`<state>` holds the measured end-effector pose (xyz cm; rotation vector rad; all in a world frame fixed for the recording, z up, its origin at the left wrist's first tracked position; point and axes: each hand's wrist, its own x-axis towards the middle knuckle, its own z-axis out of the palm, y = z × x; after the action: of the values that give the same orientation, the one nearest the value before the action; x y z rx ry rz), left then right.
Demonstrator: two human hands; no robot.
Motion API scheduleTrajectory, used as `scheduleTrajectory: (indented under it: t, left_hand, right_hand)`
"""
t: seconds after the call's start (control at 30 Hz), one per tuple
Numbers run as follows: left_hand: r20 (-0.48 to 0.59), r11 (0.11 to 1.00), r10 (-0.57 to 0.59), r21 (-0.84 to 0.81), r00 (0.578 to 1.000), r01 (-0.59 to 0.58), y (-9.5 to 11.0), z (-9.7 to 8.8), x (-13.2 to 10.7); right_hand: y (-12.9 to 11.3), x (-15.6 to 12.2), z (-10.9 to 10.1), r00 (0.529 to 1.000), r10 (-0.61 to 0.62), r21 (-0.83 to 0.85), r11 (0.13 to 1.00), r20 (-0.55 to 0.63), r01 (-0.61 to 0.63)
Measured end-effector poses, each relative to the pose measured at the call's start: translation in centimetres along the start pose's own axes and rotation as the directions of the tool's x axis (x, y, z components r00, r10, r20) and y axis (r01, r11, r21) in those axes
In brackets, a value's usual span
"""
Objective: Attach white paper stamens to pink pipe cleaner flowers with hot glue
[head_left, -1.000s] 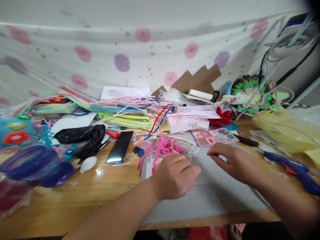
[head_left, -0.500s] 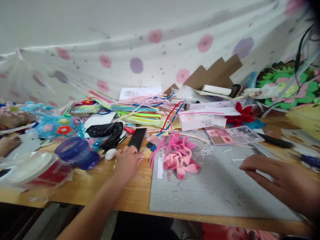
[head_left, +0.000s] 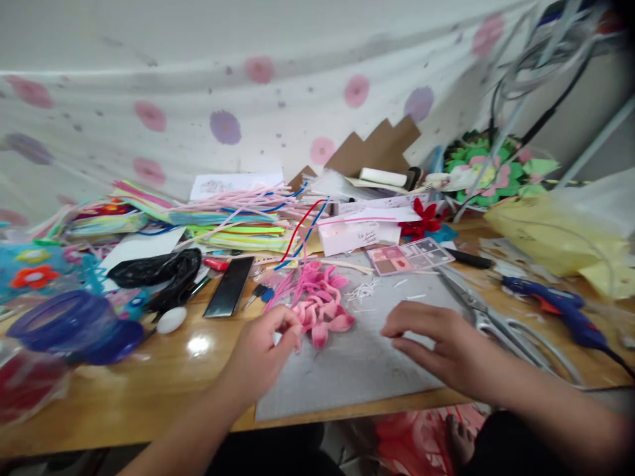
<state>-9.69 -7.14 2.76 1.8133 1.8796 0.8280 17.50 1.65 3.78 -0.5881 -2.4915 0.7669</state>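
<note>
A pink flower made of pipe cleaners [head_left: 320, 305] lies at the left end of the grey cutting mat [head_left: 367, 363]. My left hand [head_left: 262, 354] hovers just left of the flower, its thumb and fingers pinched near a small white slip; what it holds I cannot make out. My right hand [head_left: 436, 344] hangs over the middle of the mat with fingers loosely curled and nothing in them. Both hands are somewhat blurred.
Scissors [head_left: 496, 320] and a blue glue gun [head_left: 560, 311] lie to the right. A black phone [head_left: 229, 295], keys, a white egg-shaped object [head_left: 171, 320] and a purple jar [head_left: 64, 324] sit to the left. Piles of pipe cleaners [head_left: 248, 218], a small palette [head_left: 409, 254] and a white box crowd the back.
My left hand has come back from beside the phone to the flower's left side. My right hand has moved left over the mat. The view has swung right.
</note>
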Motion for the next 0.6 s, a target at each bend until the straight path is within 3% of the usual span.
scheduleTrajectory:
  t: [0.07, 0.17, 0.27, 0.37, 0.5, 0.6]
  left_hand:
    - [0.026, 0.964, -0.008, -0.267, 1.000, 0.015, 2.6, 2.0, 0.7]
    - [0.032, 0.897, 0.023, -0.443, 0.999, -0.006, 5.2, 4.9, 2.0]
    - [0.051, 0.881, 0.049, -0.472, 0.998, -0.019, 6.5, 6.7, 3.3]
    - [0.068, 0.911, 0.093, -0.409, 0.993, -0.058, 7.2, 7.5, 4.3]
    - [0.146, 0.903, 0.099, -0.428, 0.984, -0.027, 7.9, 8.2, 5.4]
    - [0.233, 0.854, 0.082, -0.518, 0.969, 0.052, 8.4, 8.9, 6.1]
  right_hand:
    - [-0.7, 0.9, 0.8, 0.999, 0.000, 0.093, 0.996, -0.038, 0.003]
    - [-0.5, 1.6, 1.6, 0.986, 0.090, 0.210, 0.976, -0.139, -0.060]
    - [0.5, 1.4, 1.9, 0.948, 0.257, 0.335, 0.924, -0.188, -0.184]
    - [1.5, 0.8, 1.7, 0.924, 0.310, 0.387, 0.898, -0.222, -0.208]
    - [2.6, 0.0, 0.9, 0.908, 0.207, 0.207, 0.969, -0.364, -0.138]
    - [2.9, -0.5, 0.2, 0.914, 0.137, 0.036, 0.990, -0.383, -0.133]
